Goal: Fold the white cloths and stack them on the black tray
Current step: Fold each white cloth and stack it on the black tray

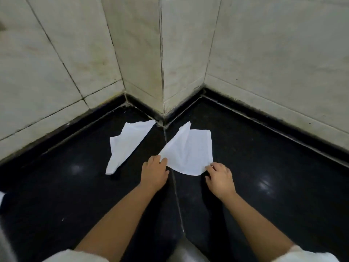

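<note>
Two white cloths lie on a glossy black surface [264, 186]. The right cloth [188, 150] is partly folded, with one flap raised toward the wall. My left hand [154, 173] pinches its near left corner. My right hand [220, 178] pinches its near right corner. The left cloth [125, 146] lies rumpled and stretched diagonally, apart from both hands. No separate tray shows in view.
Pale tiled walls [132, 53] form a jutting corner just behind the cloths. A seam [176, 191] runs down the black surface between my arms. A grey metallic object [187, 250] shows at the bottom edge.
</note>
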`<act>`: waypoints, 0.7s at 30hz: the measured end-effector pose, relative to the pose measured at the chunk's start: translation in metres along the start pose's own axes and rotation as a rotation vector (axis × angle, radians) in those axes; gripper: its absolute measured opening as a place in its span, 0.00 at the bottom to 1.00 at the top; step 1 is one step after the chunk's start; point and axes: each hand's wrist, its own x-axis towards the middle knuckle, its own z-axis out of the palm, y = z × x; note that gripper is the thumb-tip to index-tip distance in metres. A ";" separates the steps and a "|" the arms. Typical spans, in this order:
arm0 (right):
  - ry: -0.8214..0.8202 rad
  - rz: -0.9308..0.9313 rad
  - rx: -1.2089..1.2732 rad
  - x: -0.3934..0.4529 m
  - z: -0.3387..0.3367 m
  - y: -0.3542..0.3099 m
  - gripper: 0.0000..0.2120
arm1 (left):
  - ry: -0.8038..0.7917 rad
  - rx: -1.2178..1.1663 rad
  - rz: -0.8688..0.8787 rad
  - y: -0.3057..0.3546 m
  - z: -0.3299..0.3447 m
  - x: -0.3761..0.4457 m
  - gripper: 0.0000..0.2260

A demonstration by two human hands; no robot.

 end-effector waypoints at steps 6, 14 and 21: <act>-0.036 0.067 -0.115 0.037 0.010 0.005 0.16 | -0.065 -0.019 0.078 -0.027 0.014 0.048 0.15; 0.008 -0.003 0.065 0.026 -0.003 0.010 0.09 | -0.117 -0.141 0.211 -0.038 0.012 0.065 0.11; -0.080 0.119 0.113 -0.054 -0.069 0.078 0.13 | -0.136 -0.385 0.496 0.045 -0.012 0.023 0.05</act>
